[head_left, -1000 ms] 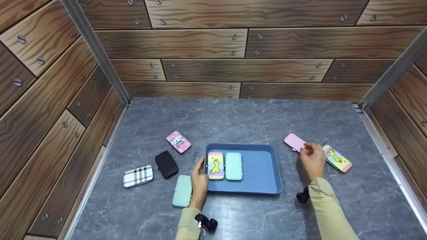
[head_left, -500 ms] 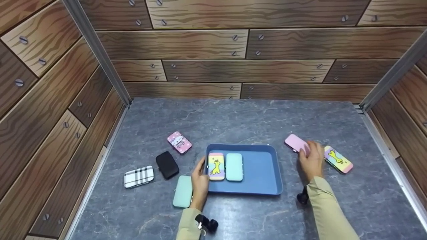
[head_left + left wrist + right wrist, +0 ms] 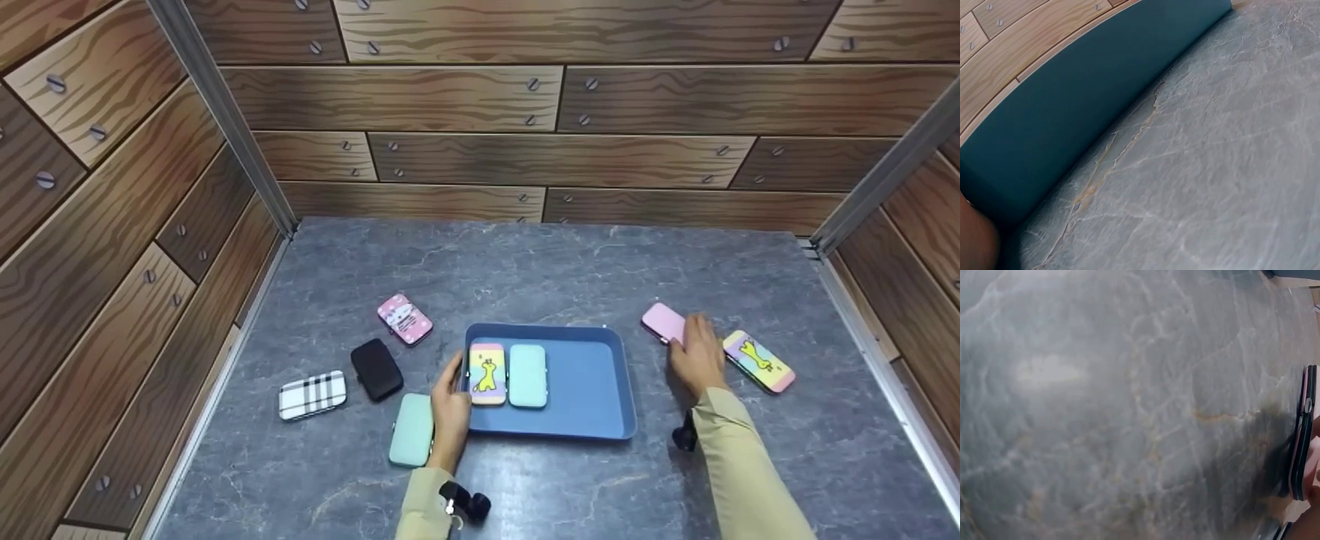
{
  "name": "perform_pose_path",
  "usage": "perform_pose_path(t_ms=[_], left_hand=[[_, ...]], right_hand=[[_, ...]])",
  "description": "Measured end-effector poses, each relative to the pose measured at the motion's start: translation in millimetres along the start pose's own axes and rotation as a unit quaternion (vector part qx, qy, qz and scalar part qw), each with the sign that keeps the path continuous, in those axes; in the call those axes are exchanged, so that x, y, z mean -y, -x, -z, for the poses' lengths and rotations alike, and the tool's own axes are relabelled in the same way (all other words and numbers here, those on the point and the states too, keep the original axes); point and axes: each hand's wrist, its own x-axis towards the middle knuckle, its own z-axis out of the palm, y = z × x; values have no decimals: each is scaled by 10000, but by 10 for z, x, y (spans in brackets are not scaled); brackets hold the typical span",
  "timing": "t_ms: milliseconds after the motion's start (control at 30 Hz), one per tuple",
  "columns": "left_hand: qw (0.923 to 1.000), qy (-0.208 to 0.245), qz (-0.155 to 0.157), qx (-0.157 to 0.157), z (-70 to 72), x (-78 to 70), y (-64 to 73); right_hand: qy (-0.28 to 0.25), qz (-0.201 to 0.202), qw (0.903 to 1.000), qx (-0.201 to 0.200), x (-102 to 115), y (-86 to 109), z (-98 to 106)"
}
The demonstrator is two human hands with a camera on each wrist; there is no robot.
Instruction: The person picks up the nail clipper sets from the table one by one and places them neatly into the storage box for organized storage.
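At the left end of the blue tray (image 3: 589, 390), my left hand (image 3: 450, 412) holds its side, with the fingers along the outside wall. The left wrist view shows the tray's long wall (image 3: 1078, 107) and a bit of the hand (image 3: 976, 239) by its corner. My right hand (image 3: 699, 358) grips the near end of a small pink clasp case (image 3: 663, 322), partly covering it. In the right wrist view the case's dark seam and metal clasp (image 3: 1308, 405) show beside the fingers. Inside the tray lie a giraffe-print case (image 3: 487, 375) and a mint case (image 3: 528, 375).
Another giraffe-print case (image 3: 759, 361) lies just right of my right hand. Left of the tray are a pink patterned case (image 3: 405, 319), a black case (image 3: 377, 370), a plaid case (image 3: 313, 395) and a mint case (image 3: 412, 430). Wood-patterned walls enclose the grey table (image 3: 555, 487).
My right hand has moved from the pink case's near edge to lie further over it, with its fingers reaching forward. The left hand and tray stay in place.
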Motion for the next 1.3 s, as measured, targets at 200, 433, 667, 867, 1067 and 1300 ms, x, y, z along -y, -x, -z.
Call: perform_pose_path(t_ms=[200, 433, 667, 867, 1067, 1300], left_hand=[[10000, 58, 60, 41, 4, 1, 3], [9999, 101, -48, 118, 2, -211, 65], [9997, 114, -50, 206, 24, -390, 117], [9998, 82, -18, 160, 21, -399, 116], [9999, 33, -28, 97, 16, -421, 124], [9999, 55, -8, 93, 12, -313, 86]], right_hand=[[6, 17, 10000, 13, 40, -39, 68], [-431, -603, 9973, -11, 124, -100, 129], [-848, -1360, 9851, -624, 228, -122, 108], [-921, -1293, 9802, -1180, 268, -114, 75], [-934, -1160, 9796, -1353, 297, -107, 84], [-1045, -1152, 9783, -1368, 302, -89, 110]])
